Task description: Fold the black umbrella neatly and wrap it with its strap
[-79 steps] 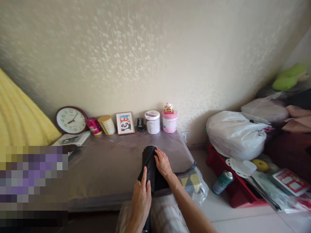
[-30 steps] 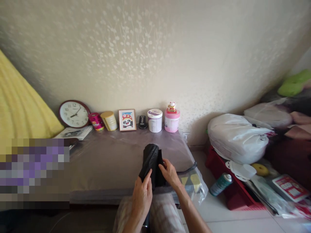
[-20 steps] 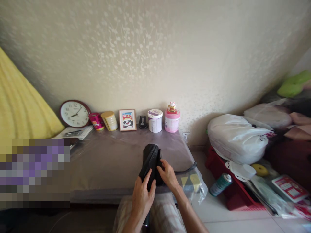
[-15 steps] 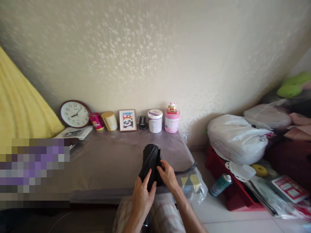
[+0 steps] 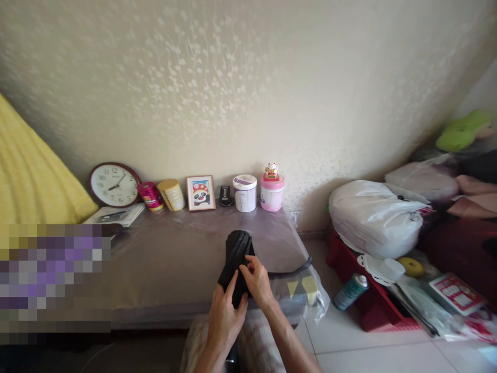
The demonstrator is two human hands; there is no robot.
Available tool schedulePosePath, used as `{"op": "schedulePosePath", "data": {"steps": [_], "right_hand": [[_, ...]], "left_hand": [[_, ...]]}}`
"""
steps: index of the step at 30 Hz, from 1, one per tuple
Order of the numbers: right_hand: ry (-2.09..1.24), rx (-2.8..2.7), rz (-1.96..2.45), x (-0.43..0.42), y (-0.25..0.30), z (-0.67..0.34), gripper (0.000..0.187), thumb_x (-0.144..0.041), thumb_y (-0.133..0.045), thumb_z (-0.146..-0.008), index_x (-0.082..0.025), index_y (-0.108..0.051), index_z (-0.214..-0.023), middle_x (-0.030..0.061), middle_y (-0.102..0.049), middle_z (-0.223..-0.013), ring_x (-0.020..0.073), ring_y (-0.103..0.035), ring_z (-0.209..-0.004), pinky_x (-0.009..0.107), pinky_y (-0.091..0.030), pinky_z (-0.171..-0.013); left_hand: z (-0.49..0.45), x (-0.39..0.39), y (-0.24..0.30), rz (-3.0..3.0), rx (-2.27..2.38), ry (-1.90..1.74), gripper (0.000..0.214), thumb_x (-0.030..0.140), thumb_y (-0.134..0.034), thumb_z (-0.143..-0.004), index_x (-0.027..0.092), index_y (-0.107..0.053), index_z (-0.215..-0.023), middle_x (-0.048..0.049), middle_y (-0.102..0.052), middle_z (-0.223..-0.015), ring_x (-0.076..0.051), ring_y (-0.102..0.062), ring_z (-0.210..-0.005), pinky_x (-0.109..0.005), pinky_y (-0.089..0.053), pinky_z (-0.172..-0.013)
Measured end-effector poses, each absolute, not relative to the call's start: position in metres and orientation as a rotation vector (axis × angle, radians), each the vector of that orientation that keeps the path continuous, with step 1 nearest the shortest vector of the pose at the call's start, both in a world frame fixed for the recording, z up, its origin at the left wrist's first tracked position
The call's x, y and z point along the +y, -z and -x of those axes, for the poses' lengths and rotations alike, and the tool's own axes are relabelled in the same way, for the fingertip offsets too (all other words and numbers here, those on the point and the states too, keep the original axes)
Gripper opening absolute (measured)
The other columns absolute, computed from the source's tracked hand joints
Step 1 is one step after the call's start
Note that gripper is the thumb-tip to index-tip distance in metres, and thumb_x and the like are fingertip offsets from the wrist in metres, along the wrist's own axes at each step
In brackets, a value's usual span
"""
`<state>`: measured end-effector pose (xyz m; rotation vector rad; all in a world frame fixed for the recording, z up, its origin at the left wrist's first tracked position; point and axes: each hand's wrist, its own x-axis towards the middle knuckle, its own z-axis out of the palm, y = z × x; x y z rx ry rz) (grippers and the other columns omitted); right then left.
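A black folding umbrella (image 5: pixel 237 246), its cloth gathered in pleats, stands tilted in front of me with its top leaning over the table edge. My left hand (image 5: pixel 227 313) wraps round its lower part, fingers and thumb on either side. On its right side, my right hand (image 5: pixel 256 280) is closed on the cloth, thumb and forefinger pinched together. Part of a dark handle shows below my left wrist, between my knees. The cloth under my fingers is hidden.
Along the wall stand a clock (image 5: pixel 115 184), a pink can (image 5: pixel 150 196), a yellow can (image 5: pixel 171 195), a panda picture (image 5: pixel 201 193) and two tubs, one topped by a cat figurine (image 5: pixel 271 171). At right, a spray can (image 5: pixel 350 292) leans near a red crate (image 5: pixel 382 311).
My right hand has moved left against the umbrella, and the loose flap at its right side now lies closer in. My left hand keeps its hold. The view has shifted slightly.
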<state>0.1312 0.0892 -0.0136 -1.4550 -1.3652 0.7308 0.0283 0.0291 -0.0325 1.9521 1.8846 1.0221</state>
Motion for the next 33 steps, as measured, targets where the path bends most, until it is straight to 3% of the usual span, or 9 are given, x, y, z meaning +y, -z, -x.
{"op": "schedulePosePath", "data": {"steps": [5,10,19,26,30,33], "right_hand": [[-0.714,-1.458,1.489,0.087,0.008,-0.12,0.03,-0.022,-0.053,-0.074,-0.016,-0.062,-0.102,-0.001,-0.061,-0.065,0.0138,-0.057,-0.061,0.023,-0.043,-0.061],[-0.682,-1.61,1.526,0.085,0.002,-0.111,0.032,-0.02,-0.052,-0.076,-0.016,-0.062,-0.106,0.0022,-0.065,-0.07,0.0159,-0.06,-0.064,0.025,-0.044,-0.063],[-0.645,-1.724,1.385,0.072,-0.001,-0.106,0.028,-0.019,-0.044,-0.082,-0.02,-0.064,-0.102,0.0035,-0.068,-0.082,0.0161,-0.063,-0.078,0.026,-0.046,-0.076],[-0.823,-1.516,1.251,0.076,0.014,-0.127,0.026,-0.023,-0.042,-0.084,-0.018,-0.061,-0.1,0.0031,-0.067,-0.084,0.0133,-0.062,-0.073,0.024,-0.049,-0.07],[-0.661,-1.486,1.276,0.085,0.028,-0.14,0.024,-0.023,-0.041,-0.085,-0.017,-0.063,-0.094,0.0068,-0.066,-0.091,0.0155,-0.061,-0.083,0.028,-0.048,-0.079],[-0.533,-1.554,1.211,0.086,0.033,-0.14,0.026,-0.022,-0.04,-0.086,-0.018,-0.062,-0.1,0.0091,-0.064,-0.103,0.0169,-0.059,-0.097,0.033,-0.046,-0.089]], "left_hand": [[-0.024,0.03,0.035,-1.888,1.85,-1.046,0.053,0.042,-0.047,-0.083,0.018,-0.046,-0.13,-0.0129,-0.055,-0.111,-0.026,-0.053,-0.108,-0.04,-0.045,-0.089],[-0.018,0.033,0.039,-1.799,1.851,-1.106,0.046,0.038,-0.043,-0.084,0.016,-0.052,-0.124,-0.011,-0.058,-0.101,-0.025,-0.057,-0.1,-0.04,-0.046,-0.088],[-0.014,0.038,0.041,-1.662,1.814,-1.214,0.042,0.037,-0.044,-0.08,0.017,-0.054,-0.116,-0.0111,-0.061,-0.101,-0.025,-0.06,-0.097,-0.041,-0.048,-0.082],[-0.017,0.035,0.033,-1.676,1.795,-1.181,0.043,0.042,-0.041,-0.085,0.019,-0.05,-0.119,-0.0106,-0.06,-0.11,-0.023,-0.057,-0.104,-0.04,-0.045,-0.089],[-0.019,0.034,0.032,-1.647,1.838,-1.129,0.043,0.042,-0.041,-0.085,0.018,-0.048,-0.121,-0.0103,-0.059,-0.114,-0.022,-0.056,-0.107,-0.04,-0.042,-0.094],[-0.02,0.034,0.034,-1.653,1.808,-1.146,0.045,0.041,-0.039,-0.086,0.018,-0.044,-0.124,-0.01,-0.057,-0.119,-0.021,-0.053,-0.112,-0.039,-0.04,-0.097]]}}
